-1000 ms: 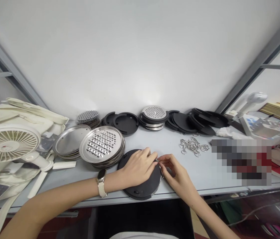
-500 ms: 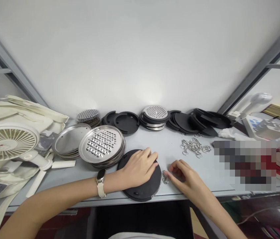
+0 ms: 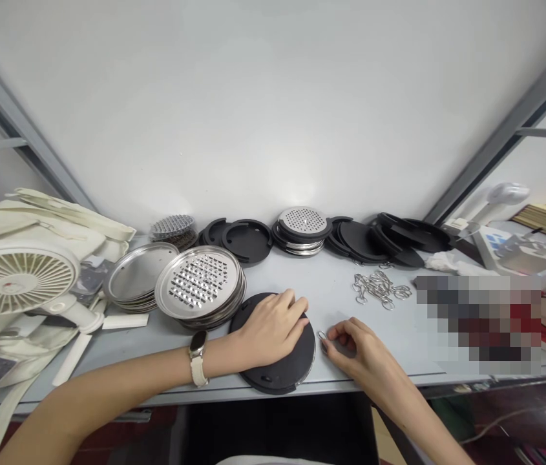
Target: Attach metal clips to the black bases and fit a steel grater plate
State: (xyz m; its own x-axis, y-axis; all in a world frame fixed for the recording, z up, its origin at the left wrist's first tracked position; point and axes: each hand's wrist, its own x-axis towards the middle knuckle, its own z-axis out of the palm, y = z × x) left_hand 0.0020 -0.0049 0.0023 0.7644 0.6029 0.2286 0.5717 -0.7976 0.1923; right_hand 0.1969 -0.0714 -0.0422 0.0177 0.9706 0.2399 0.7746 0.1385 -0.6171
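My left hand (image 3: 270, 326) rests palm down on a round black disc (image 3: 282, 368) near the table's front edge, with its fingers lying flat and curved over the top of it. A watch with a white strap sits on that wrist. My right hand (image 3: 362, 352) lies on the grey table (image 3: 331, 284) just right of the disc. Its fingertips pinch a small metal wire ring (image 3: 322, 337) that rests on the table beside the disc's rim.
A stack of perforated steel plates (image 3: 199, 284) and plain steel plates (image 3: 137, 274) lies to the left. Black discs (image 3: 246, 239) and more discs (image 3: 384, 239) line the back wall. A heap of metal rings (image 3: 379, 287) lies to the right. A white fan (image 3: 13, 278) stands far left.
My right hand came away from the disc's edge with the small ring and set down on the table to the right. The left hand stayed on the disc.
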